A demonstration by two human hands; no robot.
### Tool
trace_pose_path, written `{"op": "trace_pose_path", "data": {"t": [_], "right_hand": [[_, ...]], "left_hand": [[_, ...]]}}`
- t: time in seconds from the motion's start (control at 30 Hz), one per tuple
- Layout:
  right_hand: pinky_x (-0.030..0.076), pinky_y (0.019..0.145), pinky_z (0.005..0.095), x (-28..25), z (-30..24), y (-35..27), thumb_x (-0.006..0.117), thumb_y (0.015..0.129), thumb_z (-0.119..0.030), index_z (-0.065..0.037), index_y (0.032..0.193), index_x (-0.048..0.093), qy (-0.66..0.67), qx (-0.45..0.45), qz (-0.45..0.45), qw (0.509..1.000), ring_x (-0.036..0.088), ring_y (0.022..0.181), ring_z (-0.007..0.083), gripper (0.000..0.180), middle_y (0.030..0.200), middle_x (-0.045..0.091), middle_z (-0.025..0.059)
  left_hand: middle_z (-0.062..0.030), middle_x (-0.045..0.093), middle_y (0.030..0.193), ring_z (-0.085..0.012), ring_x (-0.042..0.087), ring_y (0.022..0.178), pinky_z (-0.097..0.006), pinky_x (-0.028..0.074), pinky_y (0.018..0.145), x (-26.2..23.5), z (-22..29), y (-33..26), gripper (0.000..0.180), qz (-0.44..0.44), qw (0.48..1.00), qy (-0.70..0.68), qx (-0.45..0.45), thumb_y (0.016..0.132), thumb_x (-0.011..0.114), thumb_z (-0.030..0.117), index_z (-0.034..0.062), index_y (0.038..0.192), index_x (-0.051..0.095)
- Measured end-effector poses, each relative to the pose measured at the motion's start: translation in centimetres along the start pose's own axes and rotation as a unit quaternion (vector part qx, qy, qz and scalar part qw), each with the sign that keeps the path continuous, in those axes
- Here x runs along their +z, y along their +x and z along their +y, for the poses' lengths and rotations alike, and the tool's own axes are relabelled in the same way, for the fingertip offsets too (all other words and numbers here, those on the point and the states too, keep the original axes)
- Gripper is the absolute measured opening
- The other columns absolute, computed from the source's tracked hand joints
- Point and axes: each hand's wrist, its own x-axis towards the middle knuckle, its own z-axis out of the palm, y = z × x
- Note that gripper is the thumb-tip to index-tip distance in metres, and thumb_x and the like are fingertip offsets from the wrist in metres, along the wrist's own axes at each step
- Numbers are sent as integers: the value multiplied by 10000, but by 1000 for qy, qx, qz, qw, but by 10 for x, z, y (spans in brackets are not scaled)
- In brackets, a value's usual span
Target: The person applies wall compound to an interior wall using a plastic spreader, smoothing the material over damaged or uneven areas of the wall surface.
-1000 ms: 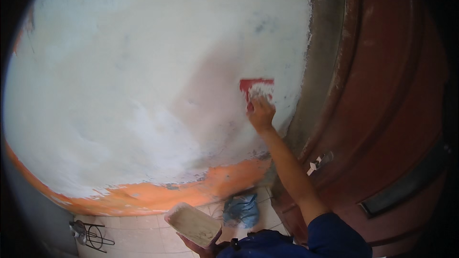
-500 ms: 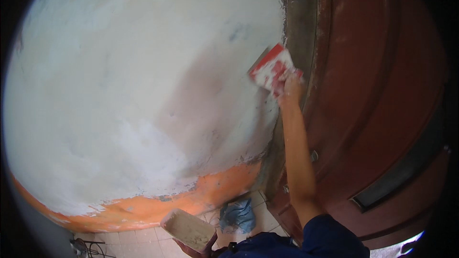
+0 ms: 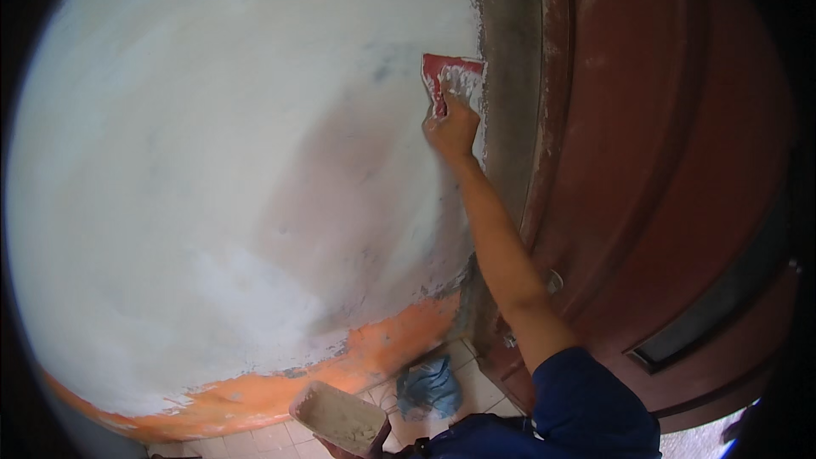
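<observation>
Spreading white filler is being done along the right edge of the wall point(image 3: 212, 170), where the plaster meets the grey door frame point(image 3: 510, 119). A red scraper point(image 3: 453, 76) is being held high on the wall by the right hand point(image 3: 450, 129), whose fingers are closed around its lower part; the blade is lying against the wall just beside the frame and is smeared with white paste. A flat board point(image 3: 340, 416) loaded with pale filler is being carried low at the near edge of the view, presumably by the left hand, though that hand is hidden and its grip cannot be told.

For a clean result here, the blade is best being kept at a shallow tilt and pressed evenly, so that ridges are not being left in the wet coat. Care is being called for at the frame and the dark red door point(image 3: 663, 161), since paste is easily being dragged onto them. An orange band point(image 3: 357, 357) is being left bare along the wall's foot, and a blue cloth point(image 3: 427, 384) is lying on the tiled floor point(image 3: 476, 382) below.
</observation>
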Motion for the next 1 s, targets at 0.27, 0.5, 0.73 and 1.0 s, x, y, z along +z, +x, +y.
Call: {"op": "trace_pose_path", "data": {"t": [0.27,0.5,0.73,1.0], "right_hand": [[509,666,375,-8,-14,-105,603,555,-28,28,1098,611,48,77,-50,995,622,731,364,546,825,624,225],[513,734,390,-45,-27,-156,621,556,-33,-12,1110,610,68,78,-131,986,623,863,357,554,960,631,217],[494,761,383,-62,-27,11,595,675,-49,-32,1133,615,22,84,-6,996,623,890,350,459,1012,632,196],[514,746,394,-2,1,-84,657,680,-140,18,992,655,-16,72,-71,995,627,811,368,350,909,641,215]], "left_hand": [[34,553,1251,-144,497,1142,-385,350,1013,17,7,0,538,33,996,-82,-12,796,653,366,173,1277,512],[23,544,1266,-131,490,1149,-365,324,1036,14,8,-10,532,-25,993,-92,-68,795,657,343,162,1275,513],[10,524,1294,-155,453,1203,-401,299,1055,25,12,-25,540,13,1000,10,22,809,642,356,157,1290,499],[-12,495,1318,-147,457,1194,-353,370,1007,22,13,-24,562,-76,966,-246,-37,802,667,300,127,1302,476]]}}
